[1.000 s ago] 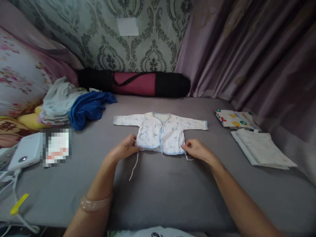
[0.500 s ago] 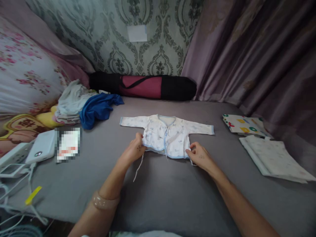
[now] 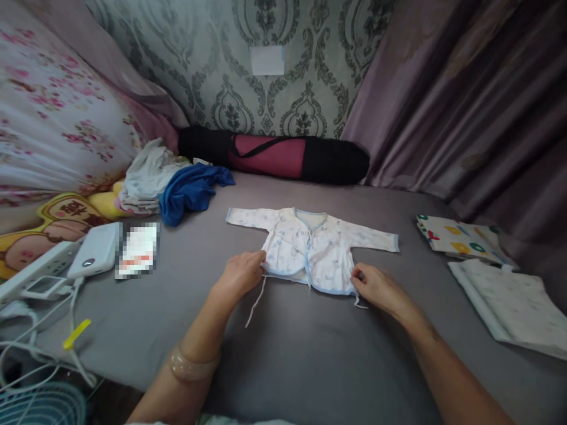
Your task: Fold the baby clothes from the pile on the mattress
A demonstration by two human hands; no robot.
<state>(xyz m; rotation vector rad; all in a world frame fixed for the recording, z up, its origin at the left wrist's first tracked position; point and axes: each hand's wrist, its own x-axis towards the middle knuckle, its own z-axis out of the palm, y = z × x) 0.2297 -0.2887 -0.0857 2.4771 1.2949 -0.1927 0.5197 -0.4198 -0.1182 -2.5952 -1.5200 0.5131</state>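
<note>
A small white baby shirt (image 3: 286, 247) with light blue trim and a faint print lies spread flat on the grey sheet, sleeves out to both sides. Its front is overlapped and tied at the middle. My left hand (image 3: 243, 273) pinches the shirt's lower left side, and a thin white tie (image 3: 256, 304) hangs down beside it. At the lower right corner, my right hand (image 3: 377, 287) has thumb and fingers closed on the hem, with another short tie below.
Folded cloths (image 3: 509, 301) lie at the right. A blue garment (image 3: 190, 190) and pale clothes are heaped at left, near a power bank (image 3: 95, 251), a power strip (image 3: 44, 268) and cables. A long black and maroon bag (image 3: 270, 154) lies along the wall.
The whole view has shifted, so the bed and its things appear farther right. Both hands stay at the shirt's lower sides, and the shirt still lies flat.
</note>
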